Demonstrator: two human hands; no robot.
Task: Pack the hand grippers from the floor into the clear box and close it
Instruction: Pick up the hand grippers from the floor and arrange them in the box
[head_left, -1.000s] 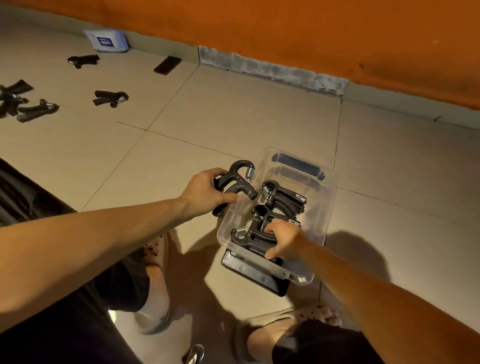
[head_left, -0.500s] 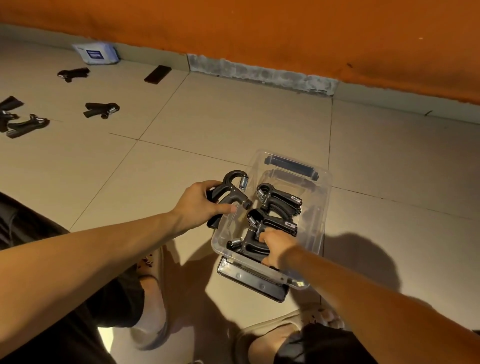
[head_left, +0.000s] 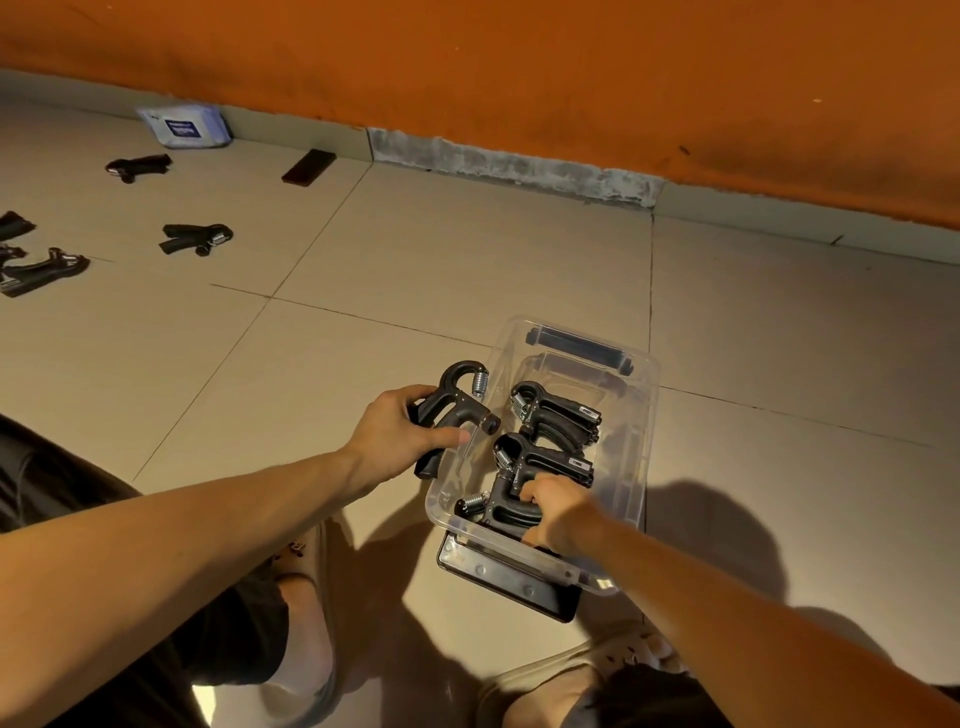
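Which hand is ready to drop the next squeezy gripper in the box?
The left hand: it holds a hand gripper at the rim of the clear box. The right hand grips a packed gripper inside.

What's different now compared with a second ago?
Almost nothing visibly changed; only the camera shifted. The left hand still holds one hand gripper over the left rim of the clear box. The right hand still grips the nearest gripper inside it.
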